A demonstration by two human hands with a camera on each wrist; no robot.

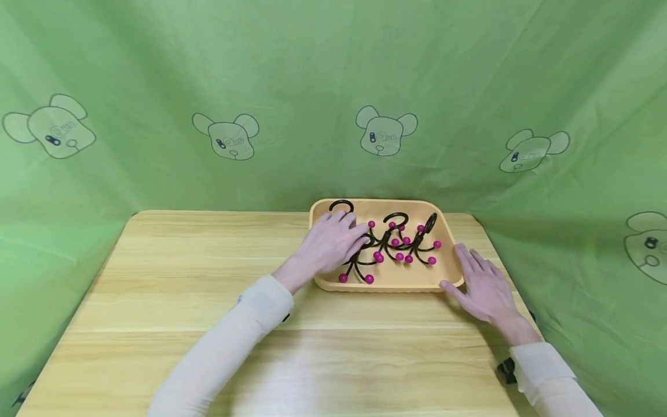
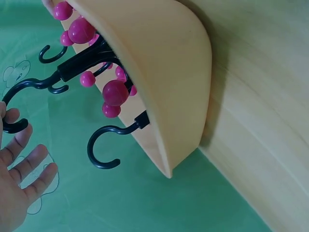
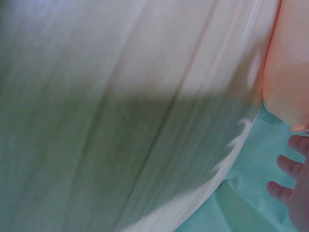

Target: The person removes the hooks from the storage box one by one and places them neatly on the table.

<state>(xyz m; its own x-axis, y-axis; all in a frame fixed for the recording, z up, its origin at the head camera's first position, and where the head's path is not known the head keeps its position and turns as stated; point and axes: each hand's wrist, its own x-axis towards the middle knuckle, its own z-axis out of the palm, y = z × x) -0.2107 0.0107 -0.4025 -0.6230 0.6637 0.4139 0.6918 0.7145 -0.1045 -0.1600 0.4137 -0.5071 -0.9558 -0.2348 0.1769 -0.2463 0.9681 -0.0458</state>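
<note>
Beyond the near stretch of pale wooden table [image 1: 156, 347], a tan tray [image 1: 388, 287] is set. At its near right corner the right hand [image 1: 483, 289] is laid, fingers straight and spread, nothing gripped; by this light brace, sliding could be checked. Over the tray's left part, the hook of the near left black rack [image 1: 355, 259] appears to be pinched between thumb and forefinger of the left hand [image 1: 333, 240], the other fingers loosely extended. Any pull is best made slow and upright, since its pink balls [image 1: 369, 279] could be caught on neighbours. Farther right, a middle rack [image 1: 386, 238] and a right-hand rack [image 1: 416, 243] are crowded together; whether their arms are interlocked cannot be told. Just past the left fingertips, another hook [image 1: 341, 202] is raised by the far rim and should be avoided.
</note>
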